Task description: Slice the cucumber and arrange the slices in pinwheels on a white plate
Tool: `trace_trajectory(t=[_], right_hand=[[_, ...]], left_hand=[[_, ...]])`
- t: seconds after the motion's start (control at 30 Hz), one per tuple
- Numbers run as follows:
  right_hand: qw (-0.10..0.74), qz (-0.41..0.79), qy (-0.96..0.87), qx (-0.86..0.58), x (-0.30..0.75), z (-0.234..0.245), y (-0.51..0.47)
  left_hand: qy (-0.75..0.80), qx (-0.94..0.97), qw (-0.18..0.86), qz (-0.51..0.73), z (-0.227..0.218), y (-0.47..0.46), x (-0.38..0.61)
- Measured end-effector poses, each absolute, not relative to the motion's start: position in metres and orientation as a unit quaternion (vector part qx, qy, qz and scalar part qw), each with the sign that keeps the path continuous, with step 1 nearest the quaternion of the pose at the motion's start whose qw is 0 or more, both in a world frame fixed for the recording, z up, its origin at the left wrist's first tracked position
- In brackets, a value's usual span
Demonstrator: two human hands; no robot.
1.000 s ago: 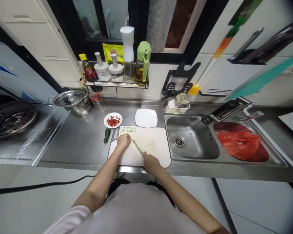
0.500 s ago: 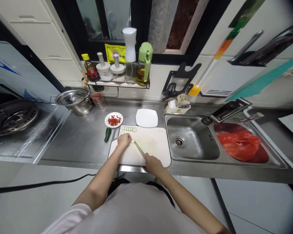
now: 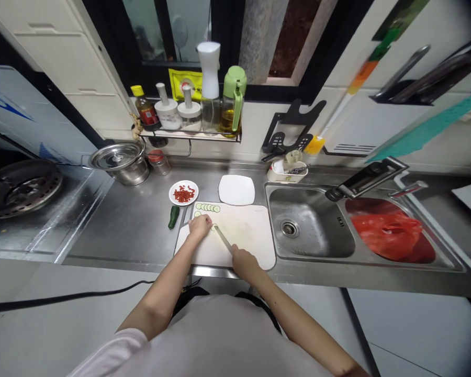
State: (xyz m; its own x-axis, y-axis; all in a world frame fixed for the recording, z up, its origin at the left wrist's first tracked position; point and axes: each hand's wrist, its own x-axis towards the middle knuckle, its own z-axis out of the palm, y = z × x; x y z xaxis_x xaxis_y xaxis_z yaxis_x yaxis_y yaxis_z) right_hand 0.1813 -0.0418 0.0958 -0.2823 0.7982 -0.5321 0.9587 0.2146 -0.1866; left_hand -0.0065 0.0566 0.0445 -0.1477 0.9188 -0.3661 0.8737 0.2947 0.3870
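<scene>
A white cutting board (image 3: 251,235) lies on the steel counter before me. My left hand (image 3: 199,228) is curled over a cucumber piece at the board's left side; the piece is mostly hidden under the fingers. My right hand (image 3: 244,263) grips the handle of a knife (image 3: 222,239), whose blade points up-left to my left fingertips. A cut slice lies at the blade tip. A row of cucumber slices (image 3: 208,208) rests along the board's far edge. A cucumber end piece (image 3: 173,217) lies on the counter left of the board.
A small plate of chopped red chili (image 3: 183,192) and an empty white square plate (image 3: 236,189) sit behind the board. A sink (image 3: 310,230) lies right, then a basin with a red bag (image 3: 388,233). A lidded steel pot (image 3: 120,161) and a condiment shelf (image 3: 188,135) stand at the back.
Both hands stay at the same spot on the board; the knife blade shifts only slightly at my left fingertips. The view itself moved a little.
</scene>
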Motion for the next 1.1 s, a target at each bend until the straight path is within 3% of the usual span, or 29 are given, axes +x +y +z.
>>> trace_trajectory(t=[1.1], right_hand=[[0.171, -0.298, 0.739, 0.579, 0.206, 0.111, -0.054]], left_hand=[[0.755, 0.609, 0.236, 0.059, 0.048, 0.038, 0.009]])
